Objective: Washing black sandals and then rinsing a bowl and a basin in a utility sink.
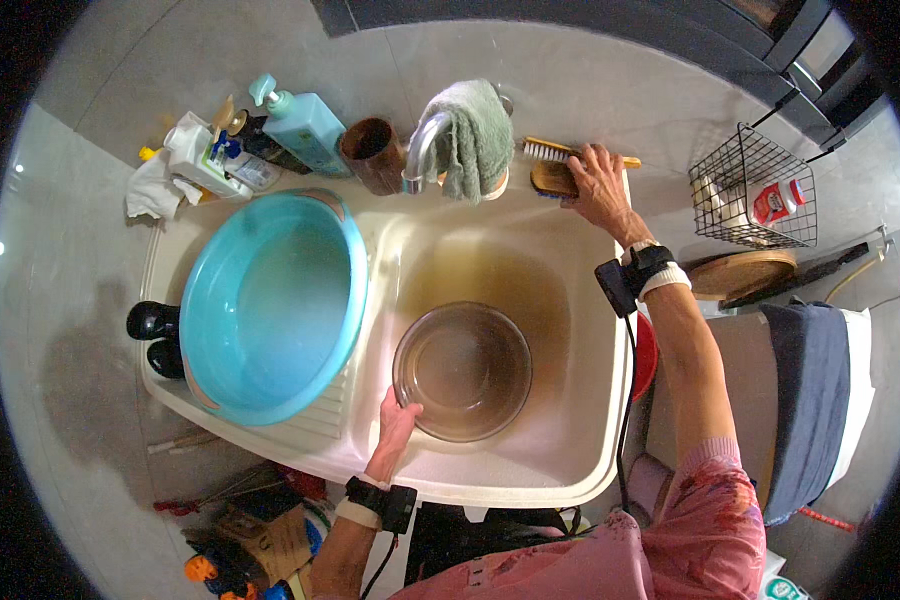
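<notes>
My left hand (399, 417) grips the near left rim of a round see-through bowl (463, 371), its thumb over the edge. The bowl sits in the basin of a cream sink (596, 420), among cloudy brownish water (487, 262). At the sink's far right corner, my right hand (598, 180) rests with its fingers on a wooden scrub brush (553, 178); whether they are closed around it is not clear. Just behind lies a long-handled brush (544, 149) with white bristles, its handle partly under the fingers. On the drainboard stands a blue plastic basin (270, 375) holding cloudy water.
A green cloth (471, 135) hangs over the faucet (422, 154). Left of it stand a brown cup (373, 154), a blue pump bottle (307, 131) and a white bottle (202, 161). A wire basket (754, 191) hangs on the right wall, above a round wooden board (742, 274).
</notes>
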Demonstrator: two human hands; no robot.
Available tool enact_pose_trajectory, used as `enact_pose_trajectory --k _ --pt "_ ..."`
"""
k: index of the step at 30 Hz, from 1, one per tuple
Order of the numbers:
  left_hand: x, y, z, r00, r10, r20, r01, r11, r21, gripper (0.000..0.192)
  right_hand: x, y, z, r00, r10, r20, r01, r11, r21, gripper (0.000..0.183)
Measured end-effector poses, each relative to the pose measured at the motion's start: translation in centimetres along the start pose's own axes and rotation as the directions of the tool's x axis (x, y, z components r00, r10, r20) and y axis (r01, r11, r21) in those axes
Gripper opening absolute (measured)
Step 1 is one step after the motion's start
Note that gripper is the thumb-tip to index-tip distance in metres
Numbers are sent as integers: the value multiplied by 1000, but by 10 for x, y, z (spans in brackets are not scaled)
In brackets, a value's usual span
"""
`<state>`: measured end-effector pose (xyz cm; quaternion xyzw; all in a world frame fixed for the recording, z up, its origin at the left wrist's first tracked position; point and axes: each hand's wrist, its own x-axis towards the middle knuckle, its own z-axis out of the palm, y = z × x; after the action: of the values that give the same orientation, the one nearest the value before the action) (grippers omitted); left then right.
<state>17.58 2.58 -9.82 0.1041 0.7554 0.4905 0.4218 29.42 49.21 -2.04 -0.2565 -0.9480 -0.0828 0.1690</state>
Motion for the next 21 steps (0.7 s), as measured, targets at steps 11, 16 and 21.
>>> enact_pose_trajectory --k 11,16,21 --pt "5 -2 -1 997 -70 17 70 997 -26 49 -11 6 -1 996 -85 -2 84 983 162 55" --pt "4 -2 2 999 -35 37 38 997 -68 51 -13 9 -5 998 -61 3 60 995 84 43" --pt "2 24 17 999 -3 48 6 998 -70 52 -13 10 -3 999 -8 -37 12 994 106 39"
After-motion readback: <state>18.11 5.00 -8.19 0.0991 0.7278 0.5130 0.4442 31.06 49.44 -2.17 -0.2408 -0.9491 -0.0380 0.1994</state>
